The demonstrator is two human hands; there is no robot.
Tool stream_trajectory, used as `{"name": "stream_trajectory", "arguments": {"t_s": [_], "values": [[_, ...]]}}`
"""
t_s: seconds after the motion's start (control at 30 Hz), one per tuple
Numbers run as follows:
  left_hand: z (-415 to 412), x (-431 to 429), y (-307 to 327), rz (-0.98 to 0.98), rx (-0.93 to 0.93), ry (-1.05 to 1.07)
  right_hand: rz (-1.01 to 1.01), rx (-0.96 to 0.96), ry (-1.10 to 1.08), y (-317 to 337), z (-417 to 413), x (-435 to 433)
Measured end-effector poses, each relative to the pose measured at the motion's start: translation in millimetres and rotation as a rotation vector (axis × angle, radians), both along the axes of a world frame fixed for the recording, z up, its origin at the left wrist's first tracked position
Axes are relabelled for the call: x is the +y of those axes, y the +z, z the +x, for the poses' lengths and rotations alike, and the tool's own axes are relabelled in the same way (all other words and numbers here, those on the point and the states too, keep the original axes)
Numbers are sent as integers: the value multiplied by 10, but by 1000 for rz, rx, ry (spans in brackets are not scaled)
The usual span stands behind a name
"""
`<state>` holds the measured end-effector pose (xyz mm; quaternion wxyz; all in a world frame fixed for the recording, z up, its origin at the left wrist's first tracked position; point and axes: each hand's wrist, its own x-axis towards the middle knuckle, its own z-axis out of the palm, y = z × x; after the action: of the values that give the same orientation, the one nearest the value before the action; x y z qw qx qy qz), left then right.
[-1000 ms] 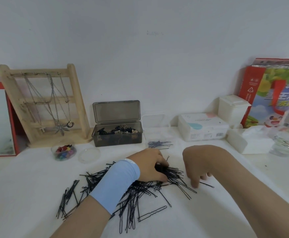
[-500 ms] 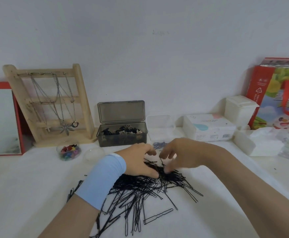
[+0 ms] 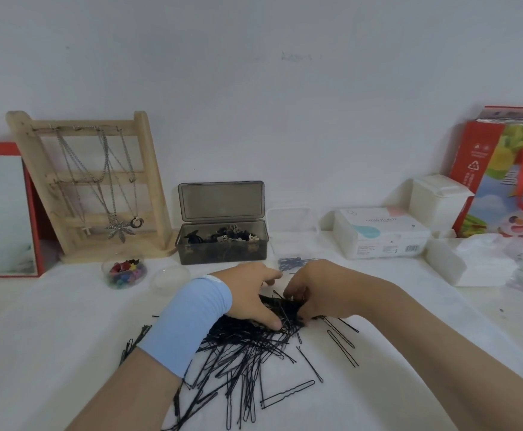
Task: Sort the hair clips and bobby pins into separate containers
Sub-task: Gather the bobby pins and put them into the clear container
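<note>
A big heap of black bobby pins (image 3: 241, 353) lies on the white table in front of me. My left hand (image 3: 251, 293), with a light blue wristband, rests on the heap's far end, fingers curled into the pins. My right hand (image 3: 319, 293) is beside it, fingers pinched on a bunch of pins at the heap's top. Behind the hands stands a clear open box (image 3: 294, 241) with a few bobby pins inside. Left of it is a smoky grey open box (image 3: 223, 247) holding black hair clips.
A small clear round tub (image 3: 124, 273) of coloured clips and its lid (image 3: 170, 279) sit at the left. A wooden necklace stand (image 3: 92, 188), a red-framed mirror (image 3: 2, 213), white boxes (image 3: 381, 233), tissues (image 3: 478, 262) and a colourful bag (image 3: 509, 169) line the back.
My right hand moved left from the table's right side to the heap, meeting my left hand. Both hands now gather pins at the heap's top.
</note>
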<state>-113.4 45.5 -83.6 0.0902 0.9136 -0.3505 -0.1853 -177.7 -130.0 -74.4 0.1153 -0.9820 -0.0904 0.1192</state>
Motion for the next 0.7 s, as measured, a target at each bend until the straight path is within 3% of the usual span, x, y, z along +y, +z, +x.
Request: {"name": "stream_trajectory", "arguments": {"t_s": [0.2, 0.37, 0.53, 0.7], "values": [[18, 6, -23, -30, -32, -3, -280, 20, 21, -13, 117, 182], [44, 44, 4, -62, -23, 32, -269, 12, 26, -22, 171, 187], [51, 95, 90, 3, 54, 36, -435, 14, 72, -3, 182, 226], [106, 214, 182, 98, 50, 55, -281, -67, 65, 91, 164, 95]]}}
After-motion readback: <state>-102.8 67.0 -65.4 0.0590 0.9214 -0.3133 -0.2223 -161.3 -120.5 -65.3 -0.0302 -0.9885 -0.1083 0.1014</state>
